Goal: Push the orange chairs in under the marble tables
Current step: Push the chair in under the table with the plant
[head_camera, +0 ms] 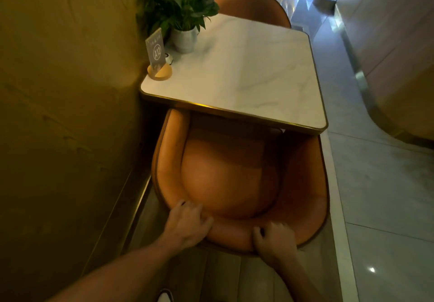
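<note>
Two hands [187, 224] gripping curved orange chair [230, 184], veined marble table [246, 71]

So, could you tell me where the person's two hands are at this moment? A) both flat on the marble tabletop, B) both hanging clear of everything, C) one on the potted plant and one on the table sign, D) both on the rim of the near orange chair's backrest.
D: the left hand and right hand both grip the near orange chair at the rim of its backrest.

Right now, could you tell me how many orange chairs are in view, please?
2: the near orange chair, partly under the marble table, gripped by both hands; the far orange chair beyond it. Others may sit outside the frame.
</note>
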